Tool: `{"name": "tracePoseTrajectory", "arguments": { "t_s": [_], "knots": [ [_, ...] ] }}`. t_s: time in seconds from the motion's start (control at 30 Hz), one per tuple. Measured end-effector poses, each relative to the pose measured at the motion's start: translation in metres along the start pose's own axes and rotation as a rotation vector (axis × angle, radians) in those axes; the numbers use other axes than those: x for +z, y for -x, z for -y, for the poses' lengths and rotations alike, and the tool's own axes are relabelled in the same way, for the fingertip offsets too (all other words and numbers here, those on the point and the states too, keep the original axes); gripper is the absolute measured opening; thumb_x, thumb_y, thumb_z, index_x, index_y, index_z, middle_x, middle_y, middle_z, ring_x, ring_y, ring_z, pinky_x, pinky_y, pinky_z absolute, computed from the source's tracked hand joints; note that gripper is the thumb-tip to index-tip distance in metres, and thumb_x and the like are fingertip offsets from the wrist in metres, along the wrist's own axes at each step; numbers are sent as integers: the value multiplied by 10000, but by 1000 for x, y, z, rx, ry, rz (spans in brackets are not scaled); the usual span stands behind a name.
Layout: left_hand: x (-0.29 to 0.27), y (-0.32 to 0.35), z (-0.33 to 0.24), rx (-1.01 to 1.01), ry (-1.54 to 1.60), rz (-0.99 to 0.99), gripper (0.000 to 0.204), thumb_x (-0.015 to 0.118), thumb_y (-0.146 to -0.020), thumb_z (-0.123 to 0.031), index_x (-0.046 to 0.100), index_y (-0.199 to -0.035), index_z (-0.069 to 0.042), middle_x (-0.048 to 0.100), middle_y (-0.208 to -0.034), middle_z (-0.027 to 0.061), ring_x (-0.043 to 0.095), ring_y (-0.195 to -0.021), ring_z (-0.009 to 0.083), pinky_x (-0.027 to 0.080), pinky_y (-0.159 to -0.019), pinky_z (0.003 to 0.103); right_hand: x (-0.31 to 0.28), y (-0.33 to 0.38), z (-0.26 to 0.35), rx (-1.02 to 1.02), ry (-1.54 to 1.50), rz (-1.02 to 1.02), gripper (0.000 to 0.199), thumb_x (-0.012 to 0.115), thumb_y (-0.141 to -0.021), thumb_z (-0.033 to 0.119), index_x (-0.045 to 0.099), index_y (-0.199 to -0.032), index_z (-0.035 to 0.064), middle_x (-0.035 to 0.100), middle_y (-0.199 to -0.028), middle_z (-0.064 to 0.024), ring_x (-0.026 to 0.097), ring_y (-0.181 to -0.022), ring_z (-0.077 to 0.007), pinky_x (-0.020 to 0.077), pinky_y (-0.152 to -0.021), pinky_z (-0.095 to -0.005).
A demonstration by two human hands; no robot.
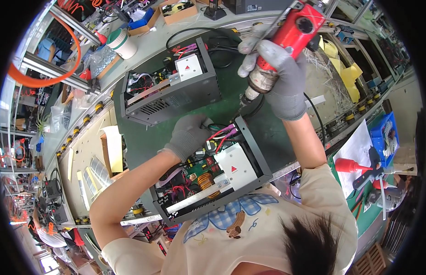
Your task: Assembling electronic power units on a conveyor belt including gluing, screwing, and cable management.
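Note:
My right hand, in a grey glove, is wrapped round a red power screwdriver. Its bit tilts down toward the far right corner of an open electronics unit close to my body. My left hand, also gloved, is curled at the far side of that unit, beside its wires; what its fingertips grip is hidden. Inside the dark housing are a copper coil, circuit boards and a white plate with a red warning triangle. A second open unit stands farther away, on the same green mat.
A white cup with a green lid stands at the back left, near an orange hose. Right of the mat are yellow papers, a red squeeze bottle and a blue bin. A black cable runs below my right forearm.

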State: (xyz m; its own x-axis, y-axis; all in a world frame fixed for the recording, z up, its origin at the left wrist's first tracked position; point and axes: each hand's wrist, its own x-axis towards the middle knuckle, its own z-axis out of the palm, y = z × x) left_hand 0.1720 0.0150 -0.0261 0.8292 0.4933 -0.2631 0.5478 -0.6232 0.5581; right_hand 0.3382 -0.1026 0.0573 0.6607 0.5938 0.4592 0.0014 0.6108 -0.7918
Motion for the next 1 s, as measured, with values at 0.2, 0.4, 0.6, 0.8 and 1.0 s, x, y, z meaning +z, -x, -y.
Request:
{"name": "tracePoseTrajectory", "arguments": {
  "t_s": [0.2, 0.4, 0.6, 0.8, 1.0],
  "knots": [
    [3, -1, 4, -54, 88, 46, 155, 659, -762, -114, 618, -860, -1, 574, -623, 58, 484, -551, 67, 407, -506, 269, 15, 2, -5, 183, 30, 104, 298, 555, -810, 100, 525, -1066, -49, 624, -847, -167, 593, -600, -179, 509, -553, -310],
    [5, -1, 6, -52, 214, 84, 136, 655, -756, -57, 618, -866, 13, 559, -626, 22, 473, -566, 50, 403, -496, 254, 19, 7, -13, 259, 132, 135, 292, 564, -811, 67, 527, -1076, -51, 628, -845, -162, 601, -607, -165, 505, -552, -294],
    [12, -3, 16, -13, 212, 60, 134, 624, -759, -11, 621, -890, 18, 567, -662, 19, 463, -584, 46, 409, -506, 246, 28, 9, -8, 357, 190, 208, 268, 579, -818, 46, 537, -1070, -36, 632, -839, -126, 589, -610, -131, 488, -543, -259],
    [7, -2, 9, -71, 143, 106, 177, 615, -758, 0, 624, -934, 15, 584, -687, 33, 454, -643, 50, 428, -567, 247, 30, 9, -19, 429, 243, 201, 256, 578, -815, 18, 542, -1063, -33, 633, -843, -112, 582, -589, -123, 488, -545, -254],
    [2, 2, 2, -109, 195, 109, 178, 619, -760, -13, 635, -936, 10, 605, -704, 66, 466, -669, 55, 443, -604, 256, 23, 18, -16, 330, 189, 188, 280, 549, -813, -8, 527, -1091, -39, 628, -871, -139, 586, -617, -122, 473, -533, -245]
  ]
}}
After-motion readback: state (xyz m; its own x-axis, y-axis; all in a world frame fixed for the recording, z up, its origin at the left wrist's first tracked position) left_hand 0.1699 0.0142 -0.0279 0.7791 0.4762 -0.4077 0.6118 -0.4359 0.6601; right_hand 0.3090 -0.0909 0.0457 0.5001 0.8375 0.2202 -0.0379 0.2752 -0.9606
